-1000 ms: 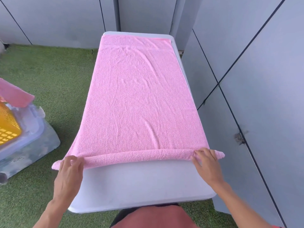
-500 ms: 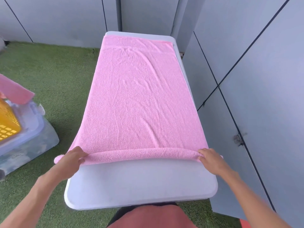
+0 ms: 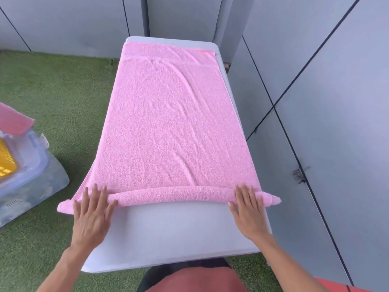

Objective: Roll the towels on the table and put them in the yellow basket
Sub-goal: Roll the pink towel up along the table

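Observation:
A pink towel (image 3: 168,123) lies spread along the white table (image 3: 174,232), its near end turned into a thin roll (image 3: 174,196) that runs across the table's width. My left hand (image 3: 91,216) lies flat with straight fingers on the roll's left end. My right hand (image 3: 248,211) presses flat on the right end. Both roll tips stick out past the table's sides. The yellow basket (image 3: 6,159) shows at the left edge, only partly in view.
The basket sits on a clear plastic lidded box (image 3: 31,178) on green artificial grass (image 3: 52,98), with another pink towel (image 3: 14,121) draped over it. Grey panelled walls (image 3: 315,91) close in on the right and behind the table.
Both hands went from curled fingers pinching the roll's ends to flat palms with straight fingers on top of it. The roll has grown slightly thicker and moved a little further up the table.

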`<state>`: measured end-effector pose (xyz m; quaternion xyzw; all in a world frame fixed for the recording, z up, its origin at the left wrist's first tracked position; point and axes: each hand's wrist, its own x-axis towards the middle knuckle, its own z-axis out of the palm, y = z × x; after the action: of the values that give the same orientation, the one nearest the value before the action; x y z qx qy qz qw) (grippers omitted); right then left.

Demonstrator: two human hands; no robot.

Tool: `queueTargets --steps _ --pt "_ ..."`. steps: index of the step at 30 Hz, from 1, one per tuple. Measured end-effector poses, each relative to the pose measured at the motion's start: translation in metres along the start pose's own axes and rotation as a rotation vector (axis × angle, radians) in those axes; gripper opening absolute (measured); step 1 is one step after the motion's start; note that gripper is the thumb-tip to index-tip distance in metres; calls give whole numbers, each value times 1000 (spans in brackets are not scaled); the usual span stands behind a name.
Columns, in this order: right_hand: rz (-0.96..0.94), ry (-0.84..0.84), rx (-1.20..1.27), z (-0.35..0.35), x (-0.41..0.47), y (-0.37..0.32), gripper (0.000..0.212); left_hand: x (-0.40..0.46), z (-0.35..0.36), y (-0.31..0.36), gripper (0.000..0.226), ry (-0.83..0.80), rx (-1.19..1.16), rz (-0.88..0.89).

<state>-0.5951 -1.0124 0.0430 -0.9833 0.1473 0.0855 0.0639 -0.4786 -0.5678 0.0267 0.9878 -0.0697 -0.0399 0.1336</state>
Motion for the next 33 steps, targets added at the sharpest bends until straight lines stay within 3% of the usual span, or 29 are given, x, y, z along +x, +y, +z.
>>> queueTargets --steps 3,8,13,18,26,33 --pt "-7 -3 23 -9 8 2 80 3 -5 8 72 27 -1 -9" --pt "-36 -32 82 -24 9 8 65 -6 0 63 68 70 -58 18" --pt "-113 -80 151 -40 23 30 61 -7 18 153 64 67 -139 107" --pt "-209 -178 239 -52 53 81 71 3 41 261 57 64 -186 158" --pt "-387 -304 225 -90 121 162 81 9 63 404 46 107 -242 -65" --pt "-501 -268 200 -105 197 162 52 42 63 452 52 93 -264 -194"
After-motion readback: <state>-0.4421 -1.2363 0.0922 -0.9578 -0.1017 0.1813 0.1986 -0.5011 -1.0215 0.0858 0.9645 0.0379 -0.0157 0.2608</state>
